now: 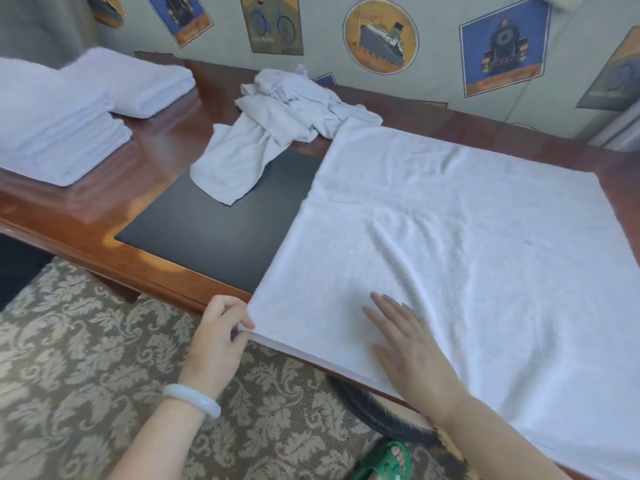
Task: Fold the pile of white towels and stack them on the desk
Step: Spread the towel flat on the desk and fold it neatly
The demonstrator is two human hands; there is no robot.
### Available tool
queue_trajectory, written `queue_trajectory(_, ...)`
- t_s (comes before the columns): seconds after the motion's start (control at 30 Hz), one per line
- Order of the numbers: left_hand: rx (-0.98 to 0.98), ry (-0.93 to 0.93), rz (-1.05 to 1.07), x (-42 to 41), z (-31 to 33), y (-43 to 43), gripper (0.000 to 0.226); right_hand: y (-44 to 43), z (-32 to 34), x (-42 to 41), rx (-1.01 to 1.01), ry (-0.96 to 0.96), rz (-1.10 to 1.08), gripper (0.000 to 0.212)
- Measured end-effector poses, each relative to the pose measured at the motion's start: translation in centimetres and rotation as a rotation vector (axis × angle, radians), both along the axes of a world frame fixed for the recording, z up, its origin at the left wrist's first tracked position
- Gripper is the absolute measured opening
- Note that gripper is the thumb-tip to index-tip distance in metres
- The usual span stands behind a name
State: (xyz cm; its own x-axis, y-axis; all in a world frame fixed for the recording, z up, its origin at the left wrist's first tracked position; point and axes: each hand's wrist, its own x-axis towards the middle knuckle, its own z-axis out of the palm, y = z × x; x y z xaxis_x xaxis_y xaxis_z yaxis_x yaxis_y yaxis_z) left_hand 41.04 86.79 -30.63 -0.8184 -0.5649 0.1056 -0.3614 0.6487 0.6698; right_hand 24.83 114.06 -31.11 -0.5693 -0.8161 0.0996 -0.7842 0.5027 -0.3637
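Head | left hand (216,336) fingers (246,322) pinch towel (450,237) | right hand (412,351) fingers flat | posters (381,36) blurred

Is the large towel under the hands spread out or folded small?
Spread out: the large towel lies flat on the desk; left hand pinches its corner, right hand presses flat on it.

Soft, even light fills the scene, bright enough to wash out the weave across the far-right part of the spread towel (467,237). Faint grey shadows mark its creases just beyond the right hand (412,344). Left of the towel, the polished desk (104,202) throws back warm orange glare along its near edge. Farther left, the folded towel stacks (62,126) are smeared by blur. The wall posters (381,36) behind the towel lean outward, bent by the wide lens, and look soft.
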Motion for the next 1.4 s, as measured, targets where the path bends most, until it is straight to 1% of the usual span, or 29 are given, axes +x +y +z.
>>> queue_trajectory(0.1, 0.059, 0.041, 0.134, 1.2, 0.0, -0.6, 0.031, -1.3, -1.6, 0.6, 0.190, 0.142, 0.050, 0.057)
queue_trajectory(0.2, 0.191, -0.057, 0.153, 1.7, -0.2, -1.0, 0.036, -1.2, -1.6, 0.8, 0.267, 0.117, 0.075, 0.059)
queue_trajectory(0.27, 0.277, -0.120, 0.141, 1.2, 0.5, -1.4, 0.040, -1.3, -1.2, 0.5, 0.224, 0.055, 0.114, 0.057)
queue_trajectory(0.33, 0.249, -0.093, 0.233, -0.5, 1.6, -2.0, 0.045, -2.0, -0.7, 0.2, 0.087, -0.046, 0.102, 0.052)
queue_trajectory(0.37, 0.218, -0.070, 0.297, -1.9, 2.1, -2.3, 0.040, -2.6, -0.6, -0.1, -0.007, -0.061, 0.062, 0.050)
queue_trajectory(0.43, 0.234, -0.074, 0.368, -5.4, 2.6, -2.5, 0.018, -4.0, -0.5, -1.2, -0.106, -0.038, -0.130, 0.052)
queue_trajectory(0.47, 0.259, -0.154, 0.365, -7.2, 2.7, -2.6, 0.016, -4.6, -0.5, -1.9, -0.101, -0.040, -0.263, 0.054)
queue_trajectory(0.5, 0.248, -0.271, 0.326, -9.0, 2.5, -2.8, 0.027, -5.1, -0.6, -2.6, -0.053, -0.066, -0.368, 0.057)
queue_trajectory(0.53, 0.217, -0.388, 0.267, -10.4, 2.3, -3.1, 0.034, -5.3, -0.8, -3.0, 0.028, -0.108, -0.408, 0.066)
queue_trajectory(0.57, 0.187, -0.456, 0.224, -11.3, 2.2, -3.4, 0.033, -5.2, -1.0, -3.3, 0.084, -0.131, -0.365, 0.078)
queue_trajectory(0.6, 0.178, -0.480, 0.206, -11.9, 2.1, -3.9, 0.029, -5.0, -0.9, -3.5, 0.094, -0.174, -0.312, 0.082)
queue_trajectory(0.67, 0.205, -0.438, 0.234, -12.3, 2.1, -5.4, 0.016, -3.9, 0.1, -4.7, -0.054, -0.288, -0.325, 0.060)
queue_trajectory(0.73, 0.219, -0.417, 0.305, -12.2, 2.3, -6.7, 0.013, -1.8, 0.0, -7.0, -0.108, -0.163, -0.426, 0.052)
queue_trajectory(0.77, 0.177, -0.440, 0.329, -12.3, 2.4, -6.8, 0.015, -0.7, -0.4, -8.2, -0.054, -0.098, -0.482, 0.057)
queue_trajectory(0.8, 0.050, -0.475, 0.333, -12.6, 2.4, -6.4, 0.018, 0.1, -0.8, -9.3, 0.032, -0.071, -0.520, 0.067)
queue_trajectory(0.83, -0.114, -0.461, 0.306, -13.3, 2.3, -5.4, 0.021, 0.5, -1.2, -10.0, 0.108, -0.074, -0.530, 0.077)
queue_trajectory(0.87, -0.255, -0.371, 0.241, -14.1, 2.0, -4.1, 0.026, 0.6, -1.6, -10.3, 0.162, -0.072, -0.520, 0.083)
queue_trajectory(0.9, -0.330, -0.274, 0.128, -15.0, 1.6, -2.7, 0.031, 0.7, -2.0, -10.3, 0.187, -0.052, -0.515, 0.083)
queue_trajectory(0.93, -0.360, -0.226, -0.010, -16.1, 1.0, -1.3, 0.044, 0.6, -2.2, -10.1, 0.200, -0.033, -0.515, 0.080)
queue_trajectory(0.97, -0.380, -0.265, -0.130, -16.9, 0.5, -0.2, 0.062, 0.7, -2.4, -10.1, 0.213, -0.021, -0.519, 0.077)
queue_trajectory(1.0, -0.407, -0.356, -0.196, -17.4, -0.7, 0.1, 0.077, 1.0, -2.5, -10.2, 0.233, -0.010, -0.521, 0.074)
queue_trajectory(1.03, -0.422, -0.470, -0.200, -17.3, -1.6, -0.1, 0.083, 1.5, -2.7, -10.2, 0.254, 0.006, -0.529, 0.072)
queue_trajectory(1.07, -0.443, -0.507, -0.159, -17.1, -2.5, -0.9, 0.080, 2.1, -2.7, -10.4, 0.258, 0.023, -0.550, 0.072)
queue_trajectory(1.17, -0.439, -0.491, 0.112, -16.5, -3.2, -3.3, 0.063, 3.7, -2.7, -11.1, 0.226, 0.020, -0.600, 0.082)
queue_trajectory(1.2, -0.474, -0.443, 0.155, -16.9, -2.9, -3.3, 0.062, 3.8, -2.5, -11.2, 0.201, -0.006, -0.588, 0.084)
queue_trajectory(1.23, -0.522, -0.333, 0.129, -17.8, -2.5, -2.3, 0.062, 3.6, -2.1, -11.4, 0.156, -0.035, -0.569, 0.083)
queue_trajectory(1.3, -0.598, -0.128, -0.151, -20.8, -1.8, 2.0, 0.061, 2.0, -1.3, -11.9, 0.039, -0.062, -0.506, 0.073)
queue_trajectory(1.37, -0.624, -0.088, -0.457, -24.2, -1.7, 7.3, 0.058, 0.1, -1.0, -13.0, -0.024, -0.060, -0.438, 0.071)
queue_trajectory(1.4, -0.631, -0.113, -0.523, -25.9, -1.8, 9.4, 0.056, -0.6, -1.2, -13.8, -0.024, -0.066, -0.414, 0.073)
